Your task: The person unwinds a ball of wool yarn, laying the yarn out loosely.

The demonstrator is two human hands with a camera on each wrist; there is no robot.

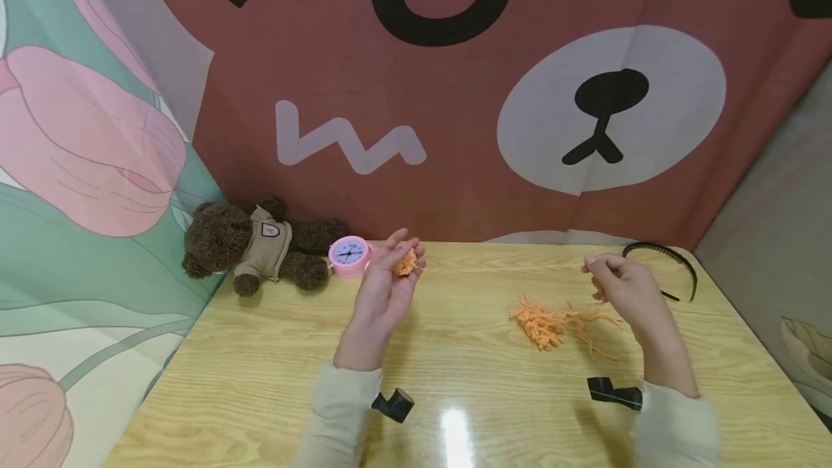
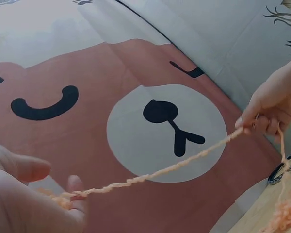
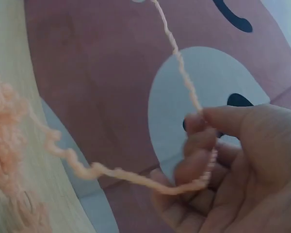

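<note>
My left hand [image 1: 385, 291] holds a small wad of orange yarn [image 1: 406, 263], its fingers curled about it above the table's middle. From that wad a crinkled yarn strand [image 2: 157, 173] runs taut across to my right hand [image 1: 629, 296], which pinches it between thumb and fingertips. Past the right hand the strand sags in a loose curve, clear in the right wrist view, down toward a tangled orange yarn pile [image 1: 541, 322] on the table. Part of the wad is hidden by the left fingers.
On the wooden table [image 1: 468, 381], a brown teddy bear [image 1: 265, 250] lies at the back left beside a pink alarm clock [image 1: 349, 254]. A black headband [image 1: 682, 260] is at the back right. Printed cloth hangs behind and at both sides.
</note>
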